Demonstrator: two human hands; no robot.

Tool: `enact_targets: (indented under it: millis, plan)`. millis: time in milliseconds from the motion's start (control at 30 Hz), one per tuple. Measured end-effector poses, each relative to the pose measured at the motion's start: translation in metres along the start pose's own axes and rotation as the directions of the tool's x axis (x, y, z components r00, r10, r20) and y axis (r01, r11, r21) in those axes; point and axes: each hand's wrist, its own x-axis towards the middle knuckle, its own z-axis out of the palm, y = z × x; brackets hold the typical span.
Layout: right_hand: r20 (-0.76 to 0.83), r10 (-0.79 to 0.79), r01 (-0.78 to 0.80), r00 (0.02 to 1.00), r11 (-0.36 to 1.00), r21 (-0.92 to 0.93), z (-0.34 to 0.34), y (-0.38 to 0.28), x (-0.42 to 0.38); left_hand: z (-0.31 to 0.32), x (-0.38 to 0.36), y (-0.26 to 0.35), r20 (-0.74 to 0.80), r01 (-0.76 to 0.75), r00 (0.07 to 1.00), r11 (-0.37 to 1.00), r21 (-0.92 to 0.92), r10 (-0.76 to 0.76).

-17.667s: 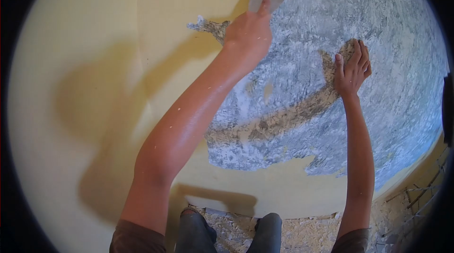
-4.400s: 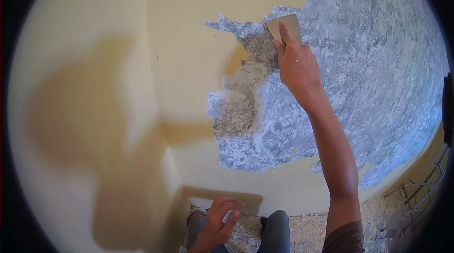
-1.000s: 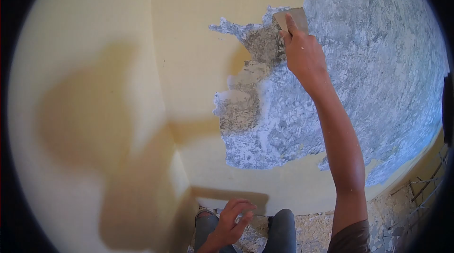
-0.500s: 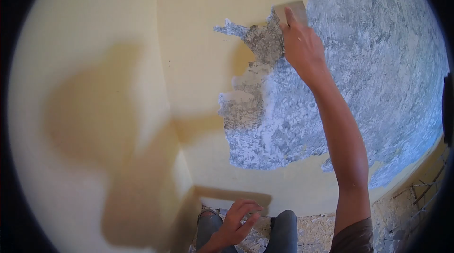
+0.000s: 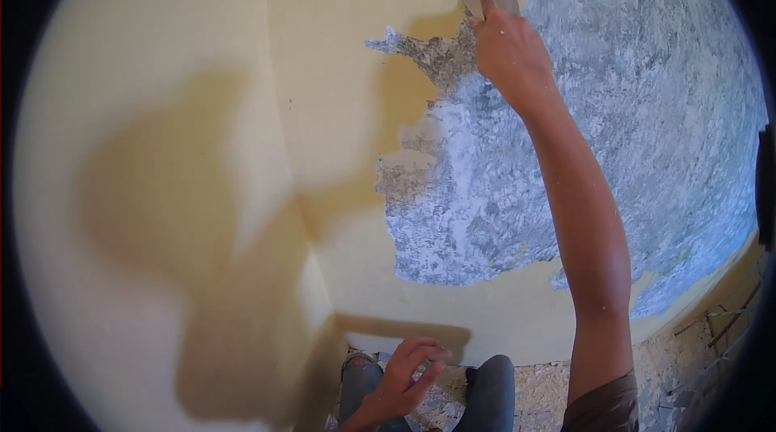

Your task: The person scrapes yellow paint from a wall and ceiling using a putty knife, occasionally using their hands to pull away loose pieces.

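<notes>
My right hand (image 5: 512,50) grips a flat scraper (image 5: 495,0), its wide blade against the wall and one finger stretched along it. The blade lies at the upper edge of a rough grey and white bare patch (image 5: 566,133), where the smooth yellow coating (image 5: 331,20) borders it. My left hand (image 5: 411,375) hangs low in front of my legs, its fingers bent and apart, with nothing in it.
A wall corner runs down left of centre, with shadows on the yellow wall (image 5: 153,206). My legs (image 5: 491,391) are at the bottom. Pale debris (image 5: 533,391) covers the floor, and thin metal rods (image 5: 731,323) lie at the lower right.
My right hand and the scraper have moved up and slightly left along the wall. My left hand has hardly moved.
</notes>
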Motion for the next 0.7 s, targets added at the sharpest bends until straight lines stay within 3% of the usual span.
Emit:
enact_targets:
  millis: [233, 467, 700]
  plan:
    - [0.052, -0.005, 0.007, 0.999, 0.999, -0.049, -0.003, 0.017, -0.034, 0.0, -0.008, 0.004, -0.039, 0.055, 0.998, 0.994, -0.094, -0.059]
    - [-0.004, 0.019, -0.019, 1.0, 1.0, -0.02, 0.003, 0.013, -0.021, -0.005, -0.007, 0.001, -0.012, 0.017, 1.0, 0.999, -0.037, -0.017]
    - [0.048, 0.011, -0.011, 0.999, 1.0, -0.014, -0.001, 0.024, -0.041, -0.005, -0.011, 0.003, -0.04, 0.027, 0.999, 0.998, -0.062, -0.03]
